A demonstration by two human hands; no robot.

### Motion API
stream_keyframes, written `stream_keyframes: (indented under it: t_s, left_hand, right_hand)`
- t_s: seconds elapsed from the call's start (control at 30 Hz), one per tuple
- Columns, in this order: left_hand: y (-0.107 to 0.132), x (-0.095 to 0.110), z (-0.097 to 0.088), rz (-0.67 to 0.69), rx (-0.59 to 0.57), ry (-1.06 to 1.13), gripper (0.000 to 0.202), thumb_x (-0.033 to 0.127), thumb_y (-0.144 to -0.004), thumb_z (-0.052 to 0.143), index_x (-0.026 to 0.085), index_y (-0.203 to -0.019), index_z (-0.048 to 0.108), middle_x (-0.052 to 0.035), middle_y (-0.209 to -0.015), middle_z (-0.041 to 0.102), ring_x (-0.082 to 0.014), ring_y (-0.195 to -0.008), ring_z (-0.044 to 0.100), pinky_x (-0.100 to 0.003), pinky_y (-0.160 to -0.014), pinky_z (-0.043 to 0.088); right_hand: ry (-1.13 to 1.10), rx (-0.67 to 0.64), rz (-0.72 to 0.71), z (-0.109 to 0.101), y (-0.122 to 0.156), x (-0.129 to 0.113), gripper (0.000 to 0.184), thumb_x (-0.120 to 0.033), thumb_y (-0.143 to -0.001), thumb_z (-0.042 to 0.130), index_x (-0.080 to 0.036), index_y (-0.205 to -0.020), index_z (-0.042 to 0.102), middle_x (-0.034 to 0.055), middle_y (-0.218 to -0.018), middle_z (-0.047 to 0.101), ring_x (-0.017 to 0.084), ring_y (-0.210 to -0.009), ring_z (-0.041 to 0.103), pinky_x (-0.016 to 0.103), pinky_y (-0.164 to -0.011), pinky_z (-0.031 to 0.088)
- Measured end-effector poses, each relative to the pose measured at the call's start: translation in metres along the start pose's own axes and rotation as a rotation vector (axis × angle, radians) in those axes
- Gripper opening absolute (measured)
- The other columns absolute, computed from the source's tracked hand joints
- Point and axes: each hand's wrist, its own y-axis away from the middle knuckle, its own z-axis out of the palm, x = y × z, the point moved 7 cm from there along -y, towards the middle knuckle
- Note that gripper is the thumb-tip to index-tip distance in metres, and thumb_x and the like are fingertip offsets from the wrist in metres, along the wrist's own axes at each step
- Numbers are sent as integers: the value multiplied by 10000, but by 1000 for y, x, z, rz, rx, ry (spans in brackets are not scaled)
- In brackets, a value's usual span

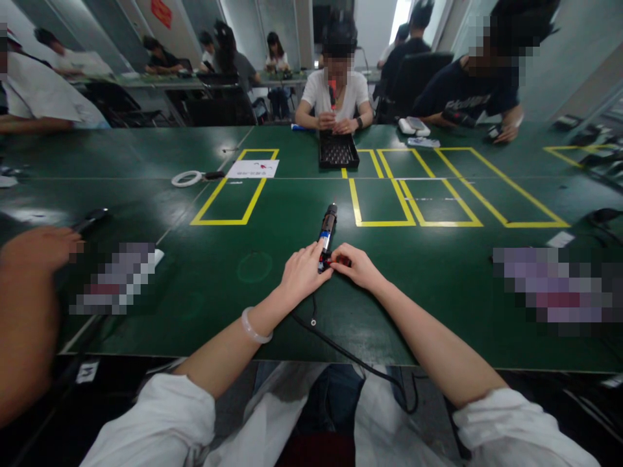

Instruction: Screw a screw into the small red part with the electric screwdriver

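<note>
A black corded electric screwdriver [329, 224] lies on the green table, its metal tip pointing away from me and a blue-and-silver part showing near its rear. My left hand [304, 269] holds its rear end, fingers along the side and thumb below. My right hand [360, 264] pinches a small screwdriver [343, 261] with a red-and-black handle. It points left at the rear of the electric screwdriver; whether the two touch is hidden by my fingers. A black cable [341, 349] runs from under my left hand over the table's front edge.
Yellow tape rectangles [384, 224] mark the green table [253, 311]. A paper sheet [254, 169] and white coiled cable [187, 178] lie ahead on the left. Opposite, a person works over a black tray [339, 161]. A neighbour's hand [41, 256] reaches in from the left.
</note>
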Motion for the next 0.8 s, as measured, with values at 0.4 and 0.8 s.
stream_keyframes:
  t_s: [0.4, 0.8]
  left_hand:
    - [2, 0, -2, -28, 6, 1, 700, 480, -901, 551, 223, -1517, 339, -113, -1326, 532, -266, -1126, 569, -345, -853, 495]
    - [-1, -5, -3, -91, -16, -30, 671, 526, -917, 520, 306, -1520, 323, -106, -1195, 502, -265, -1061, 542, -345, -772, 497]
  right_hand:
    - [58, 7, 9, -2, 0, -5, 54, -191, -894, 643, -181, -899, 696, 26, -841, 591, 136, -715, 563, 263, -700, 452]
    - [72, 3, -21, 1, 1, -15, 109, -247, -927, 606, -190, -934, 698, 46, -889, 642, 157, -787, 599, 282, -744, 466]
